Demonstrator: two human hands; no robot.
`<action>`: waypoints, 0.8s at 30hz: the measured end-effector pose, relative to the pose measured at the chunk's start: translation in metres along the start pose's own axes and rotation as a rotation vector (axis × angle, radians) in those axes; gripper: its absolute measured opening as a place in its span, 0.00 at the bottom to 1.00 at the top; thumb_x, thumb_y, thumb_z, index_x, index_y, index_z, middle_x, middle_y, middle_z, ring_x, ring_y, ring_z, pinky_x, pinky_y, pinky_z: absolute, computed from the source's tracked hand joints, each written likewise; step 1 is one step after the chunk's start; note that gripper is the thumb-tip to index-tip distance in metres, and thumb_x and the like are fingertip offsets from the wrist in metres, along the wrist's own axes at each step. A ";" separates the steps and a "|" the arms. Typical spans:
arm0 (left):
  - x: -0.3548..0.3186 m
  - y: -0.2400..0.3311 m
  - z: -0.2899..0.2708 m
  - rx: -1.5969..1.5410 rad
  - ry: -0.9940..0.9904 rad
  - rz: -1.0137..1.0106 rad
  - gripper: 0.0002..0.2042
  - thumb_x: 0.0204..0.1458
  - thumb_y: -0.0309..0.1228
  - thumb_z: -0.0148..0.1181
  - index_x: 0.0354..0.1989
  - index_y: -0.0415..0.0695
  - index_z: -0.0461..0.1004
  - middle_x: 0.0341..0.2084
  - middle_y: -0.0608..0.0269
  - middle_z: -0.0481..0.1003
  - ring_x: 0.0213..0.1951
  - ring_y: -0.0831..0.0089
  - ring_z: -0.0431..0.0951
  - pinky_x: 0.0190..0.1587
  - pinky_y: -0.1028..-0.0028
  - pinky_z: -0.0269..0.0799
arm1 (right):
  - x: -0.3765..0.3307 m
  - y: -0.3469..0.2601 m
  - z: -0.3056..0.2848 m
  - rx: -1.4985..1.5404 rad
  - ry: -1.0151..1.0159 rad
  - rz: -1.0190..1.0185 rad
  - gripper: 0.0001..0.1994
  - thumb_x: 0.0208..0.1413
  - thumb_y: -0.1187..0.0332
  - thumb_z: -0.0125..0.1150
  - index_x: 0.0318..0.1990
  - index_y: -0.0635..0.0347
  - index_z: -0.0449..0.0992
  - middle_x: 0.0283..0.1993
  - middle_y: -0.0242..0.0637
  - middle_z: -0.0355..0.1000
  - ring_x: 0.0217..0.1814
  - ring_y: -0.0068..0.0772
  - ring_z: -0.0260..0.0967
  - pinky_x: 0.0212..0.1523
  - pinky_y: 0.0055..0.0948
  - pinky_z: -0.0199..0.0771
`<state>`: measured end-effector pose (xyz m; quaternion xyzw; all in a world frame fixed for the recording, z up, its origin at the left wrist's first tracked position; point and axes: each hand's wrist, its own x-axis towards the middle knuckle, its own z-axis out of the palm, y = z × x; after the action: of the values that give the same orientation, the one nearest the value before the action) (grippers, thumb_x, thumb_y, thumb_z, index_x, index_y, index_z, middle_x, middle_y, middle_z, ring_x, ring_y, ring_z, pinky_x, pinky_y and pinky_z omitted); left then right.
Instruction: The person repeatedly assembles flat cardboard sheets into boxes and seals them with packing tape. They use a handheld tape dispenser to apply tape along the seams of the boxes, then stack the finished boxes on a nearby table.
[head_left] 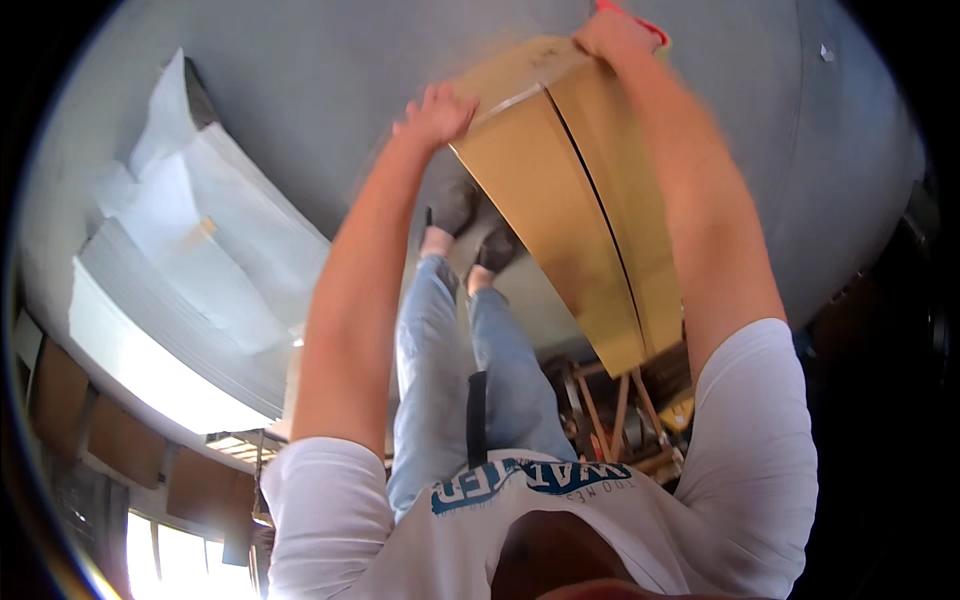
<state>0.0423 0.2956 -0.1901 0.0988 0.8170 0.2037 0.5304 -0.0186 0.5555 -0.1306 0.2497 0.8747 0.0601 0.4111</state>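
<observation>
A long brown cardboard box (545, 190) stands in front of me, with a dark narrow gap running down the middle of its near face. My left hand (437, 115) rests at the box's upper left edge, its fingers stretched out and a little apart. At the upper right corner, my right hand (615, 38) is closed round a bright red object (640, 18) with a curved, loop-like edge. The hand covers most of that object, so its kind is unclear. Both arms reach far forward, and the hands are slightly blurred.
A stack of white sheets (190, 320), loose ones on top, lies to my left. My shoes (495, 248) are on the grey floor (330, 60) beside the box. Wooden pieces and a yellow item (678, 412) lie near the box's lower end. A white scrap (826, 53) is at the far right.
</observation>
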 end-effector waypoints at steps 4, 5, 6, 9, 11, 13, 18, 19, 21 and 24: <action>-0.076 -0.038 0.048 -1.584 -0.299 -0.430 0.55 0.38 0.76 0.51 0.70 0.48 0.51 0.71 0.53 0.41 0.68 0.39 0.46 0.51 0.26 0.55 | -0.050 -0.001 -0.006 0.083 -0.185 -0.053 0.31 0.48 0.50 0.59 0.60 0.51 0.71 0.65 0.42 0.64 0.68 0.52 0.58 0.60 0.68 0.56; -0.098 0.007 0.061 -1.563 -0.255 -0.465 0.51 0.38 0.77 0.48 0.67 0.54 0.57 0.70 0.54 0.45 0.66 0.42 0.52 0.55 0.30 0.55 | -0.042 0.045 0.029 0.084 -0.198 -0.077 0.33 0.45 0.46 0.59 0.57 0.57 0.72 0.59 0.47 0.69 0.64 0.53 0.64 0.56 0.67 0.60; -0.137 -0.001 0.068 -1.690 -0.335 -0.437 0.50 0.40 0.78 0.43 0.67 0.56 0.58 0.68 0.55 0.51 0.66 0.46 0.53 0.56 0.33 0.55 | -0.089 0.028 0.019 -0.007 -0.206 -0.096 0.39 0.43 0.44 0.60 0.62 0.54 0.65 0.57 0.48 0.70 0.62 0.54 0.65 0.57 0.66 0.61; -0.244 0.044 0.079 -1.794 -0.518 -0.350 0.49 0.44 0.78 0.34 0.64 0.52 0.63 0.61 0.57 0.65 0.60 0.54 0.66 0.54 0.41 0.64 | -0.161 0.123 0.016 0.187 -0.197 -0.110 0.39 0.43 0.37 0.58 0.56 0.58 0.72 0.52 0.49 0.74 0.56 0.49 0.71 0.56 0.42 0.69; -0.302 0.061 0.084 -1.725 -0.371 -0.392 0.47 0.46 0.76 0.37 0.61 0.47 0.66 0.54 0.56 0.72 0.52 0.57 0.73 0.46 0.50 0.73 | -0.199 0.171 0.009 0.301 -0.153 -0.225 0.35 0.43 0.34 0.58 0.47 0.57 0.80 0.48 0.47 0.76 0.54 0.47 0.72 0.54 0.40 0.70; -0.342 0.083 0.078 -1.678 -0.143 -0.403 0.40 0.51 0.68 0.48 0.58 0.43 0.69 0.46 0.58 0.76 0.44 0.64 0.78 0.35 0.59 0.77 | -0.243 0.188 -0.063 0.330 -0.094 -0.264 0.33 0.43 0.35 0.58 0.43 0.55 0.82 0.48 0.46 0.76 0.53 0.45 0.72 0.54 0.39 0.70; -0.428 0.174 -0.066 -1.253 0.300 -0.024 0.20 0.51 0.46 0.66 0.32 0.38 0.78 0.25 0.66 0.74 0.28 0.75 0.72 0.30 0.73 0.69 | -0.350 0.217 -0.246 0.487 0.153 -0.304 0.28 0.45 0.39 0.55 0.40 0.51 0.83 0.38 0.40 0.79 0.44 0.43 0.76 0.49 0.36 0.73; -0.446 0.181 -0.096 -1.354 0.345 0.141 0.18 0.53 0.43 0.64 0.37 0.37 0.77 0.29 0.66 0.75 0.29 0.76 0.70 0.33 0.74 0.67 | -0.377 0.212 -0.287 0.507 0.261 -0.345 0.27 0.45 0.39 0.56 0.40 0.51 0.83 0.36 0.40 0.79 0.42 0.43 0.77 0.47 0.36 0.73; -0.464 0.214 -0.154 -1.484 0.469 0.407 0.18 0.54 0.37 0.63 0.47 0.35 0.73 0.38 0.63 0.74 0.38 0.76 0.71 0.41 0.75 0.68 | -0.400 0.215 -0.345 0.602 0.467 -0.393 0.27 0.45 0.40 0.57 0.40 0.51 0.83 0.34 0.40 0.79 0.40 0.43 0.77 0.45 0.36 0.74; -0.499 0.260 -0.234 -1.362 0.649 0.643 0.21 0.55 0.34 0.61 0.53 0.35 0.68 0.41 0.62 0.74 0.42 0.74 0.72 0.45 0.74 0.68 | -0.427 0.225 -0.413 0.728 0.727 -0.448 0.26 0.46 0.40 0.58 0.41 0.51 0.83 0.34 0.40 0.79 0.40 0.41 0.77 0.44 0.35 0.73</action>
<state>0.0244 0.2875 0.4193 -0.0795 0.5587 0.8157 0.1273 -0.0117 0.5846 0.5035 0.1469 0.9561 -0.2522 -0.0268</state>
